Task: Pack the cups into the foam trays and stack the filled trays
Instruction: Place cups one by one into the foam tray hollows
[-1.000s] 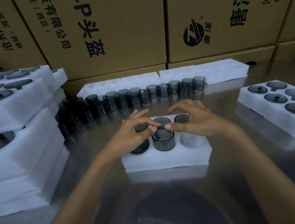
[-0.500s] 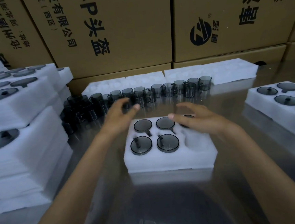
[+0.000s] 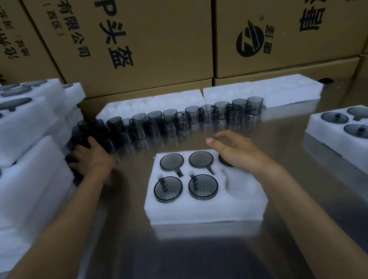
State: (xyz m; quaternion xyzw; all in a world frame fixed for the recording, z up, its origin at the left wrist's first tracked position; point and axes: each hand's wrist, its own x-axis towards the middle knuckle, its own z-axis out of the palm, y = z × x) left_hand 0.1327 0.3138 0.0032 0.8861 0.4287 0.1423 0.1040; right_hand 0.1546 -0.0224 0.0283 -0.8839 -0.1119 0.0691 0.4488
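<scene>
- The white foam tray (image 3: 206, 206) lies in the middle of the shiny metal bench (image 3: 189, 261), with five smoky grey see-through cups sunk upside down into its pockets; the front middle cup (image 3: 203, 186) was standing proud between both hands a second ago and is now seated flush.
- Only the front right pocket (image 3: 238, 184) is bare, so I judge this tray one cup short of full.
- The right hand (image 3: 237, 150) has let go and hovers over the back right cup (image 3: 225, 161), its fingers (image 3: 214, 141) apart and loosely bent, holding nothing.
- The left hand (image 3: 91, 156) has swung away to the left end of the row of loose grey cups (image 3: 177, 120) at the back of the bench; its fingers are curled down among the dark cups there, but whether they have closed on one I cannot tell.
- That reach most likely fetches the sixth cup.
- A filled foam tray (image 3: 344, 147) waits at the right, and a stack of filled white trays (image 3: 21, 175) stands at the left, where I expect this tray to go once packed.
- Empty foam trays (image 3: 263, 92) lie behind the row, before brown cardboard cartons (image 3: 147, 31).
</scene>
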